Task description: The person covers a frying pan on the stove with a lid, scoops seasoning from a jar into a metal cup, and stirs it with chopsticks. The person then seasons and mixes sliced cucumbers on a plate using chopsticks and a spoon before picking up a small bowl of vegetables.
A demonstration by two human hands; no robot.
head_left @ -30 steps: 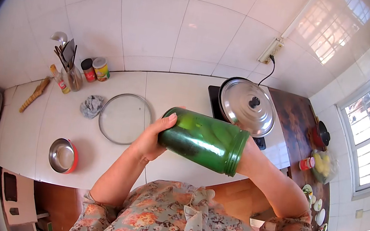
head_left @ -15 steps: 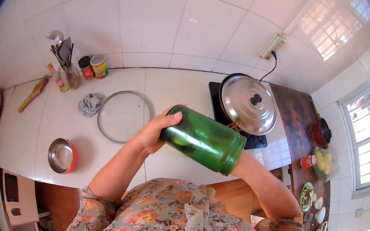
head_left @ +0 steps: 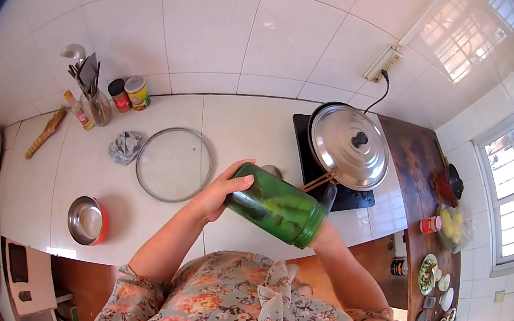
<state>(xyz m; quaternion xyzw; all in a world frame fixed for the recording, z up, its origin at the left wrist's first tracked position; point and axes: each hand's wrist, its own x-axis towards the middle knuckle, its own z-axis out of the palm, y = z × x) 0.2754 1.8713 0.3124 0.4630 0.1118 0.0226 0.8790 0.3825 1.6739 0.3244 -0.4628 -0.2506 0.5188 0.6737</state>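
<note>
A green glass jar (head_left: 276, 207) lies tilted in the air before my chest, its threaded mouth toward the lower right. My left hand (head_left: 224, 190) is wrapped round the closed end, thumb on top. At the mouth is my right hand (head_left: 323, 235), reaching inside. Finger-like shapes show dimly through the green glass, but I cannot make out whether those fingers grip anything. Just behind the jar, a small round metal thing (head_left: 273, 171) is partly hidden. Beyond it, a lidded pan (head_left: 349, 146) sits on a black cooktop (head_left: 357, 201), with thin brown sticks (head_left: 320, 180) by its handle.
A glass lid (head_left: 174, 165) lies on the white counter, near a crumpled grey cloth (head_left: 125, 147) and a red-sided metal bowl (head_left: 88, 220). Utensils in a holder (head_left: 99, 107) and seasoning containers (head_left: 137, 92) line the wall. On the right, a dark wooden counter (head_left: 398, 152) bears dishes.
The jar has tipped slightly downward, and my right hand has drawn a little left with its arm. The small metal thing and the pan's handle now show behind the jar.
</note>
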